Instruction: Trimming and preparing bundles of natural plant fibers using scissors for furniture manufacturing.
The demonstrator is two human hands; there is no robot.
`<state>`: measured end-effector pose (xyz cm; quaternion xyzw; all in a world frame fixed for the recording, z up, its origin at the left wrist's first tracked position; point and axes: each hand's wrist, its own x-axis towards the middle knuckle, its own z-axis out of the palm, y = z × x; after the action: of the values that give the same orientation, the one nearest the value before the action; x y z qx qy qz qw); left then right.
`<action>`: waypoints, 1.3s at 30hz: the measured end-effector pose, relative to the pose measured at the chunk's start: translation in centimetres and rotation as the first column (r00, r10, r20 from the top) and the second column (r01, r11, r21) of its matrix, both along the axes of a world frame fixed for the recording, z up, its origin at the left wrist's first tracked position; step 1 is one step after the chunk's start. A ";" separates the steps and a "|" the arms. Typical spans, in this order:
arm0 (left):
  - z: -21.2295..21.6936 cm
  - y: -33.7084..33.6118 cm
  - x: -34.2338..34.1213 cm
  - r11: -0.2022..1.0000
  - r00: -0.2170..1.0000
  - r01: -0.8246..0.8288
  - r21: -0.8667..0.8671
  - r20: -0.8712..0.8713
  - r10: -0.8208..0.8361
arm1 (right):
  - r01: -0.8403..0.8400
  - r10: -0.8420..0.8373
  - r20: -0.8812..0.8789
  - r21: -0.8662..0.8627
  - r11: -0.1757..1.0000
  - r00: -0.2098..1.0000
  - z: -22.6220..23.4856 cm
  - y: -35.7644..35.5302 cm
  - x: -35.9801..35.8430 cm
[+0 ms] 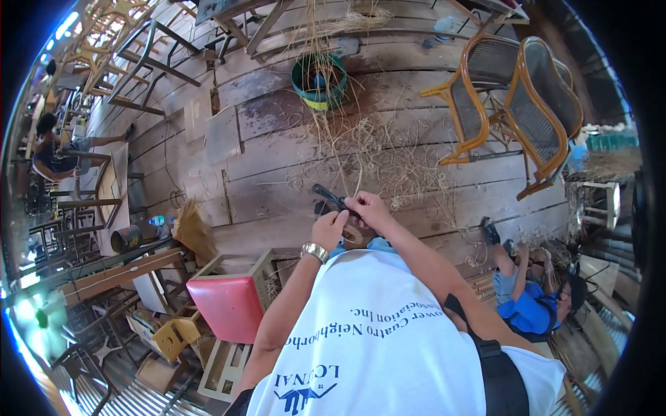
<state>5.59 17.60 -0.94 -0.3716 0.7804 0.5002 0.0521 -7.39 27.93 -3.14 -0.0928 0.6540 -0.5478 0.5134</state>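
Observation:
My left hand [329, 230], with a metal watch on its wrist, is closed in a pinch in front of my body. What its fingers hold is too small to make out. Close beside it on the right, my right hand [371, 210] is closed around a pale rattan strip [359, 182], which runs away from me towards the floor. A dark, elongated thing [326, 194] shows just beyond my fingers; its kind and whether I grip it are unclear. Loose rattan strips [395, 152] lie tangled on the wooden floor ahead.
A green bucket [319, 82] with long strips sticking out stands ahead. Rattan-framed chairs [534, 114] are at the right, a red-seated stool [225, 308] at the left. One person [531, 298] sits low at the right, another [59, 152] at the far left. Bare chair frames [149, 66] stand further off.

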 end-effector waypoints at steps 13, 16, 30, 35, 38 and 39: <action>6.0 -2.5 29.5 0.989 0.944 0.092 -0.114 0.327 -0.050 | 0.335 -0.335 -0.016 0.091 0.938 0.942 -1.8 7.8 -16.9; 1.8 -4.4 28.2 0.966 0.951 0.161 -0.201 0.294 -0.097 | 0.195 -0.193 -0.047 0.055 0.979 0.980 -1.2 6.2 -11.8; 2.5 -0.3 -0.4 0.999 0.999 0.035 0.022 -0.042 -0.034 | 0.207 -0.201 -0.146 0.029 0.978 0.969 -0.8 2.0 -5.0; 5.3 -2.2 11.2 0.998 0.998 0.064 -0.006 0.024 -0.064 | 0.399 -0.392 -0.123 0.036 0.916 0.912 -1.4 7.3 -14.9; 2.6 -5.2 21.1 0.989 0.911 0.130 -0.069 0.402 -0.091 | 0.427 -0.421 -0.100 0.043 0.903 0.901 -0.7 7.6 -15.5; 0.2 -6.0 23.6 0.990 0.911 0.117 -0.079 0.405 -0.076 | 0.360 -0.348 -0.159 0.054 0.931 0.924 -0.5 6.9 -14.6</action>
<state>29.21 11.61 -0.72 -0.4293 0.7948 0.3701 0.2165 -21.96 34.81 -3.62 0.0079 0.7180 -0.5957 0.3599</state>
